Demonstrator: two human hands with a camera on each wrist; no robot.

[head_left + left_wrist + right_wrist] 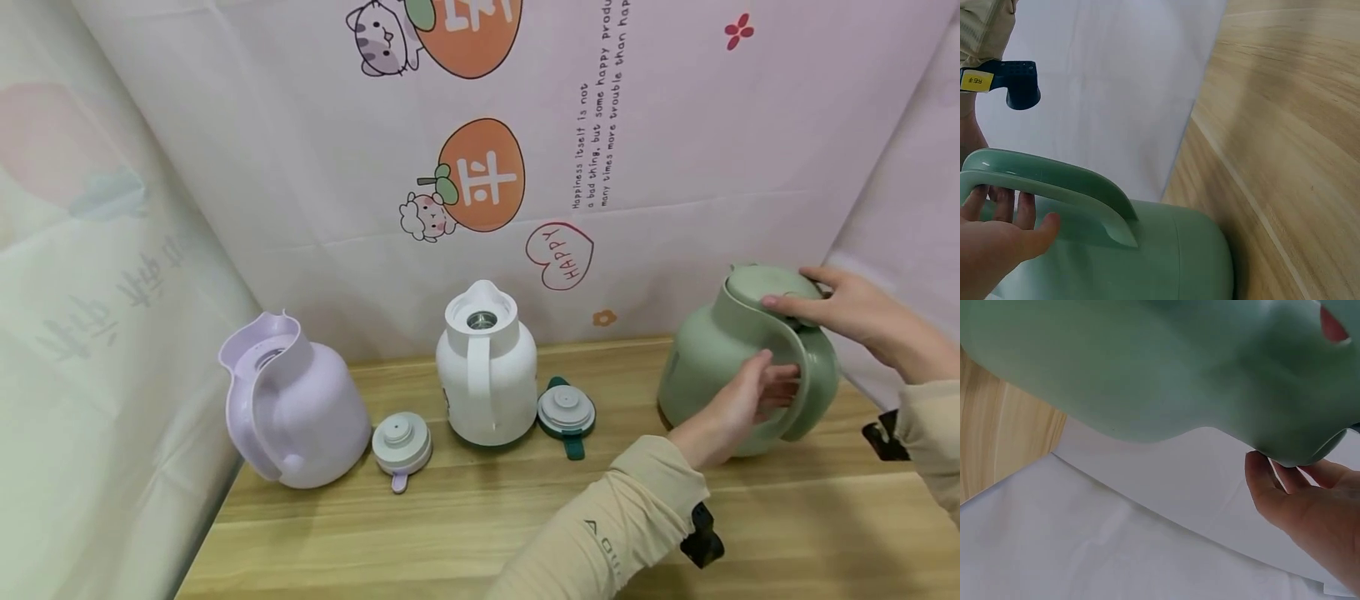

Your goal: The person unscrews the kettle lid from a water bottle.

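A sage-green vacuum jug stands upright at the right of the wooden table. Its lid is seated in the top. My right hand grips the lid, thumb on top and other fingers at its rim; in the right wrist view the fingers meet the green edge. My left hand reaches into the gap of the jug's handle. In the left wrist view its extended fingers touch the handle's inner side, the thumb apart from it.
A white jug stands lidless mid-table, with a dark-green and grey stopper lid to its right. Left of these are a lilac jug, also lidless, and a grey and lilac stopper lid. A printed white cloth hangs behind.
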